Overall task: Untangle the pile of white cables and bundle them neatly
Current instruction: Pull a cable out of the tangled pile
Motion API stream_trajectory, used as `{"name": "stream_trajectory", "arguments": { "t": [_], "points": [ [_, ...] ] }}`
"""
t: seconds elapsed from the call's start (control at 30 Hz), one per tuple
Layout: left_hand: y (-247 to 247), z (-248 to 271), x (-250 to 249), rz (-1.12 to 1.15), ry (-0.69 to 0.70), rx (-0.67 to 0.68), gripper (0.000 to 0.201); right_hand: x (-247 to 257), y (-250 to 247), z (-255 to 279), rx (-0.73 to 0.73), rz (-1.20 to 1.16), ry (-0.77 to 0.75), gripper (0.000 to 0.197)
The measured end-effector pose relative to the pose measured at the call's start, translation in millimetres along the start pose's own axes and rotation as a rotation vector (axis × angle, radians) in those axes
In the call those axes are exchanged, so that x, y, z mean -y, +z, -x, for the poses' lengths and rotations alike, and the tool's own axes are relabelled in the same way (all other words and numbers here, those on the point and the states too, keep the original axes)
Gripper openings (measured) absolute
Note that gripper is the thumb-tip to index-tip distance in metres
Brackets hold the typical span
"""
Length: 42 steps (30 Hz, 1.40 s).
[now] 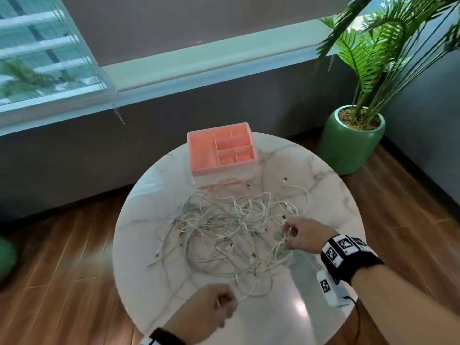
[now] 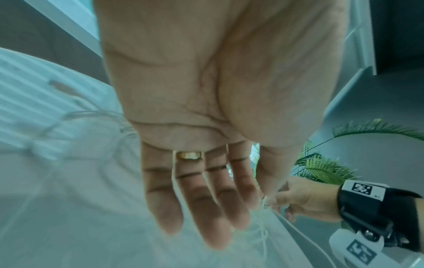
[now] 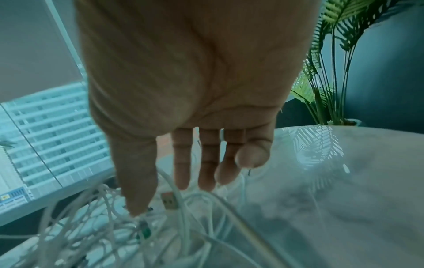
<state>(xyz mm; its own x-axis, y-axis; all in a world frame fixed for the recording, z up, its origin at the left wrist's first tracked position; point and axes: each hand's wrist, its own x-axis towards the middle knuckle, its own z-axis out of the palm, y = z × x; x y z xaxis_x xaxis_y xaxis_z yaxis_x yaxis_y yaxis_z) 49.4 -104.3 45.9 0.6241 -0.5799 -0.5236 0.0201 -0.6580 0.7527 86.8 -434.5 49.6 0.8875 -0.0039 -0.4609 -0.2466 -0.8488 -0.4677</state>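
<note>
A tangled pile of white cables point(image 1: 224, 227) lies in the middle of a round marble table point(image 1: 149, 290). My left hand point(image 1: 224, 302) is at the pile's near edge, fingers curled, pinching one white cable that runs back into the tangle. In the left wrist view that thin cable point(image 2: 265, 235) drops from between thumb and index of the left hand point(image 2: 261, 197). My right hand point(image 1: 288, 232) is at the pile's right edge, thumb and index pinching another strand. In the right wrist view the right hand point(image 3: 160, 197) hovers over cable loops point(image 3: 103, 226) and a USB plug point(image 3: 169, 200).
A pink compartment organizer point(image 1: 196, 155) stands at the table's far side, just behind the cables. A green pot point(image 1: 348, 145) with a palm stands on the wooden floor to the right. A window and a grey wall lie beyond the table.
</note>
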Motion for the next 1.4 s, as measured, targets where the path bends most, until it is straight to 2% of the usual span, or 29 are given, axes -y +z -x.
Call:
{"name": "stream_trajectory", "arguments": {
  "t": [0.1,0.23,0.33,0.5,0.6,0.67,0.77,0.87,0.97,1.13,1.3,1.4],
  "points": [
    [-9,-32,-22,-0.081,0.155,-0.139,0.011,-5,13,-11,0.097,0.079,-0.036,0.022],
    [-22,-65,-60,-0.144,0.280,-0.251,0.007,5,9,-13,0.009,-0.005,-0.087,0.010],
    [-31,-88,-82,-0.169,0.317,-0.333,0.008,17,-3,-13,-0.046,-0.040,-0.152,0.013],
    [-33,-119,-90,-0.187,0.249,-0.239,0.014,34,-15,-8,-0.242,-0.183,-0.297,0.007],
    [-30,-123,-91,-0.097,0.224,-0.183,0.015,42,-19,-5,-0.345,-0.349,-0.343,0.008],
    [-26,-123,-90,-0.051,0.224,-0.193,0.019,48,-23,-3,-0.383,-0.433,-0.395,0.012],
    [-22,-121,-88,0.088,0.222,-0.243,0.014,55,-26,-2,-0.368,-0.502,-0.418,0.019],
    [-24,-118,-93,0.283,0.249,-0.292,0.010,58,-22,-2,-0.300,-0.590,-0.407,0.015],
    [-31,-118,-98,0.253,0.324,-0.339,0.006,60,-16,-4,-0.251,-0.728,-0.392,0.016],
    [-41,-121,-99,0.339,0.315,-0.384,0.002,64,-5,-1,-0.275,-0.860,-0.346,0.030],
    [-45,-120,-99,0.453,0.277,-0.285,0.012,67,-7,1,-0.342,-0.964,-0.321,0.013],
    [-46,-119,-100,0.507,0.282,-0.283,0.016,71,-14,7,-0.347,-1.028,-0.333,0.008]
  ]
}}
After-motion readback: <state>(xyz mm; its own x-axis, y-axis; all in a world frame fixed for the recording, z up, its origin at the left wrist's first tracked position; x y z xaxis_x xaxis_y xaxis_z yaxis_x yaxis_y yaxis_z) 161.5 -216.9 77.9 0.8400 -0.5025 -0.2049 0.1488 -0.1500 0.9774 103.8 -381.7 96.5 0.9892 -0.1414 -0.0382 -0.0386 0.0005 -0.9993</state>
